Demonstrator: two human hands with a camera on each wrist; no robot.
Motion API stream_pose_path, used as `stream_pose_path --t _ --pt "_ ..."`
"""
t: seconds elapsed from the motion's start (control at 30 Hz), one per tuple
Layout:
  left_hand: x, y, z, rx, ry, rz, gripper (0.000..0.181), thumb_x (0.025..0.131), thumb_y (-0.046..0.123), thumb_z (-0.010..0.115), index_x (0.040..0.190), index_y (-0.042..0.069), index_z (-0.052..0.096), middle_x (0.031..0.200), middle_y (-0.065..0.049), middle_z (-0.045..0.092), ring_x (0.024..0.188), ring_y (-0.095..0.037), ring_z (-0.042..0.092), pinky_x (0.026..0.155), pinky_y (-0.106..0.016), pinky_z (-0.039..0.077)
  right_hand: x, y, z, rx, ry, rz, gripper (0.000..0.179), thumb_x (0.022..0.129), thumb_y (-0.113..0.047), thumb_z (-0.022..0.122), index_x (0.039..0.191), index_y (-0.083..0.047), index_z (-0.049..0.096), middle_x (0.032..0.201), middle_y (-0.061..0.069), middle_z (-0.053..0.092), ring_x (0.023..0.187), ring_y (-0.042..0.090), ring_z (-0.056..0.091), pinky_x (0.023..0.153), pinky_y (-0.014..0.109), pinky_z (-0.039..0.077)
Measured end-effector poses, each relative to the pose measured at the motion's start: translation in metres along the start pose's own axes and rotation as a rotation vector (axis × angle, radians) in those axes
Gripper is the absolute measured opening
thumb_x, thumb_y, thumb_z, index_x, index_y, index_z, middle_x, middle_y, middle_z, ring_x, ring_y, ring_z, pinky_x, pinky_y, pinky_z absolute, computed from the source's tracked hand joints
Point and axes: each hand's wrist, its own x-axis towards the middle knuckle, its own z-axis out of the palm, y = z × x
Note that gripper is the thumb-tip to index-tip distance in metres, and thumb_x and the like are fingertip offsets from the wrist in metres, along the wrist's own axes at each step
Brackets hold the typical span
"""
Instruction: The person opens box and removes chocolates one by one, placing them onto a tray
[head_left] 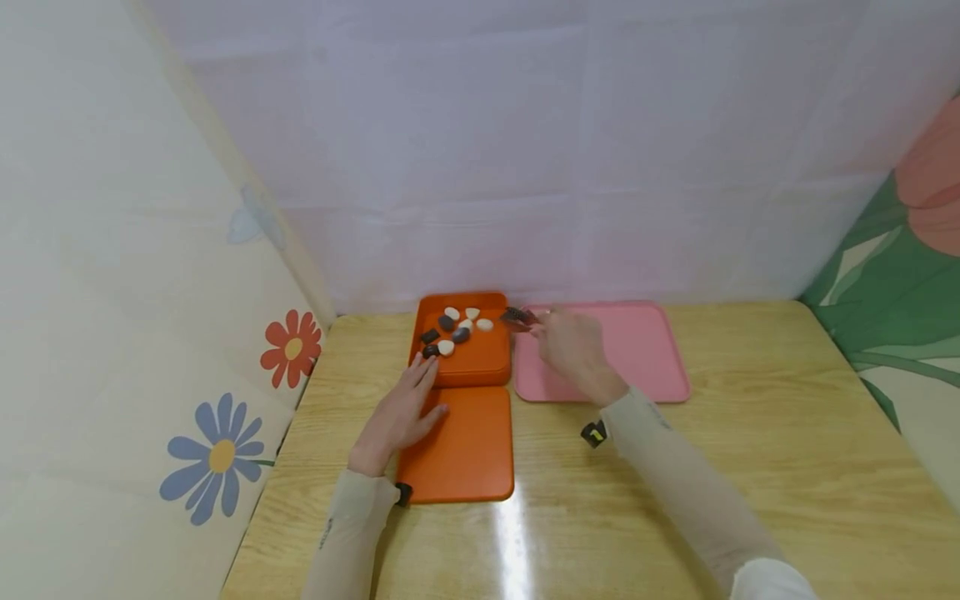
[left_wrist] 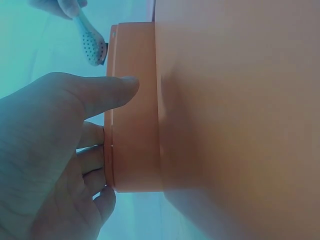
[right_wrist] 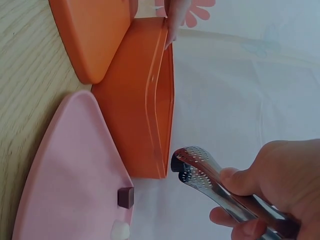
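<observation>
Right hand [head_left: 573,343] grips tongs [right_wrist: 214,193] holding dark piece [right_wrist: 177,163], likely light, slick: pinch mid-sides; left hand [head_left: 397,417], fingers loosely spread, touches box [head_left: 480,377] at seven o'clock.

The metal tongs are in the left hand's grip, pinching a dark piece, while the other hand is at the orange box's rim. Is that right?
Not quite: the head view shows the metal tongs in the right hand's grip, not the left. They do pinch a dark piece, and the left hand is at the rim of the orange box.
</observation>
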Motion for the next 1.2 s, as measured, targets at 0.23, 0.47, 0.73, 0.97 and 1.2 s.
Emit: stream_pose_path --t 0.23,0.47,0.73,0.97,1.2 --pt "0.0 0.0 0.0 -0.007 -0.005 0.0 0.082 0.104 0.029 0.073 0.165 -0.006 0.031 0.173 -0.025 0.03 0.163 -0.045 0.019 0.125 -0.061 0.035 0.0 0.016 -0.002 0.036 -0.008 0.034 0.025 0.103 -0.029 0.071 0.098 -0.006 0.082 0.085 0.007 0.069 0.058 0.017 0.055 0.048 0.031 0.048" --pt "-0.001 0.001 -0.001 -0.004 0.001 0.01 0.081 0.105 0.028 0.072 0.164 -0.008 0.031 0.172 -0.026 0.03 0.163 -0.046 0.02 0.125 -0.062 0.035 0.004 0.033 0.002 0.067 -0.048 0.1 0.025 0.104 -0.028 0.068 0.093 -0.008 0.08 0.083 0.006 0.068 0.061 0.02 0.058 0.052 0.036 0.049" --pt "0.0 0.002 -0.001 0.002 0.011 0.015 0.081 0.104 0.026 0.073 0.164 -0.008 0.032 0.172 -0.026 0.031 0.162 -0.047 0.021 0.125 -0.061 0.034 0.004 0.047 0.004 0.078 -0.062 0.133 0.028 0.104 -0.028 0.067 0.089 -0.007 0.077 0.081 0.007 0.066 0.061 0.021 0.057 0.051 0.037 0.048" --pt "0.0 0.003 -0.002 0.004 0.001 0.007 0.081 0.104 0.028 0.073 0.164 -0.008 0.031 0.172 -0.026 0.031 0.162 -0.046 0.02 0.126 -0.061 0.033 0.003 0.062 0.009 0.071 -0.072 0.158 0.025 0.103 -0.023 0.065 0.088 -0.005 0.076 0.078 0.007 0.064 0.059 0.019 0.055 0.05 0.033 0.046" --pt "0.0 0.002 -0.002 -0.005 -0.013 -0.005 0.082 0.105 0.031 0.071 0.165 -0.006 0.03 0.173 -0.024 0.03 0.164 -0.044 0.019 0.126 -0.06 0.034 0.001 0.074 0.012 0.048 -0.061 0.181 0.024 0.102 -0.019 0.064 0.085 -0.004 0.074 0.079 0.01 0.065 0.06 0.022 0.056 0.05 0.035 0.047"
